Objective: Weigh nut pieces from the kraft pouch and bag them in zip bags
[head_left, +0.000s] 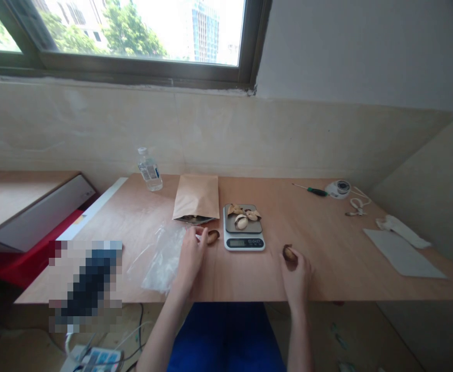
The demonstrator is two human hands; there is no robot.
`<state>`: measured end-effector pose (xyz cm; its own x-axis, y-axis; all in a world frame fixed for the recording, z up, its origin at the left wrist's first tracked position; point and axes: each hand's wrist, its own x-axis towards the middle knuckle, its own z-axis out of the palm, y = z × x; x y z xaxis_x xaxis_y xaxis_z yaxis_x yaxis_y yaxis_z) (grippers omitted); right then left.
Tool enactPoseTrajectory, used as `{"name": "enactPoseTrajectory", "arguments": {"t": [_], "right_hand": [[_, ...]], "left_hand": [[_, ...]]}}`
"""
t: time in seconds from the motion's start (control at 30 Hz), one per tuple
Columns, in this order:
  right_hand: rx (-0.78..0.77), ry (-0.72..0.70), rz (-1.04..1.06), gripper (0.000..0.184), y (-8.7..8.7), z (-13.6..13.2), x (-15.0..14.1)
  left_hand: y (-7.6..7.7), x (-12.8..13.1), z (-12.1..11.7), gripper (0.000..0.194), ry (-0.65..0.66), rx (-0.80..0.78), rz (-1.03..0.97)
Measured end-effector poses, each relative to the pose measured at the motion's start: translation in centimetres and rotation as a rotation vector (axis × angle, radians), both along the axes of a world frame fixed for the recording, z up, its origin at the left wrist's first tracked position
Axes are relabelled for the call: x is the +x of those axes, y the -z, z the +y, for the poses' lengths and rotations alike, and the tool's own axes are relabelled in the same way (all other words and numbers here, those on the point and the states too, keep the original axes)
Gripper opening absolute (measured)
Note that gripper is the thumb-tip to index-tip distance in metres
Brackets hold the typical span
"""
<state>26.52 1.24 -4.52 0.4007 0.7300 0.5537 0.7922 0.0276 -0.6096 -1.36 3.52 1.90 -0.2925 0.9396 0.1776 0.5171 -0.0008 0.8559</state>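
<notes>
My right hand (296,276) holds a brown nut in its shell (289,253) in its fingers, above the wooden tabletop (327,232). My left hand (189,258) is raised near the table's middle, its fingertips against a second brown nut (213,236). I cannot tell whether those fingers grip it. A clear plastic bag (163,260) lies just left of that hand. A kraft paper bag (196,197) lies ahead of it, with dark contents at its mouth. Between my hands stands a digital kitchen scale (244,242) carrying several pale nuts and shell pieces (241,214).
A plastic water bottle (150,170) stands at the table's back. To the right lie a screwdriver (315,191), a white cable (358,206), a grey sheet (402,253) and a white cloth (401,231). A pixelated patch (84,281) covers the front left corner.
</notes>
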Motion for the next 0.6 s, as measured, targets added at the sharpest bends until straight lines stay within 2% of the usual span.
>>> {"name": "enactPoseTrajectory", "arguments": {"t": [0.03,0.1,0.27,0.4,0.6], "right_hand": [[-0.016,-0.001,-0.031,0.045,0.2,0.0,0.0],[-0.045,-0.003,-0.078,0.047,0.5,0.1,0.0],[-0.047,-0.005,-0.092,0.048,0.7,0.2,0.0],[-0.023,0.016,-0.062,0.044,0.3,0.1,-0.1],[0.035,0.045,-0.032,0.041,-0.6,0.0,-0.6]], "left_hand": [[0.1,-0.4,0.9,0.025,-0.091,-0.023,-0.05],[0.4,-1.1,2.8,0.025,-0.159,-0.053,-0.088],[1.6,-1.5,6.1,0.014,-0.153,-0.165,-0.232],[1.6,-0.9,7.4,0.012,-0.169,-0.176,-0.295],[1.7,-0.7,8.0,0.014,-0.213,-0.184,-0.26]]}}
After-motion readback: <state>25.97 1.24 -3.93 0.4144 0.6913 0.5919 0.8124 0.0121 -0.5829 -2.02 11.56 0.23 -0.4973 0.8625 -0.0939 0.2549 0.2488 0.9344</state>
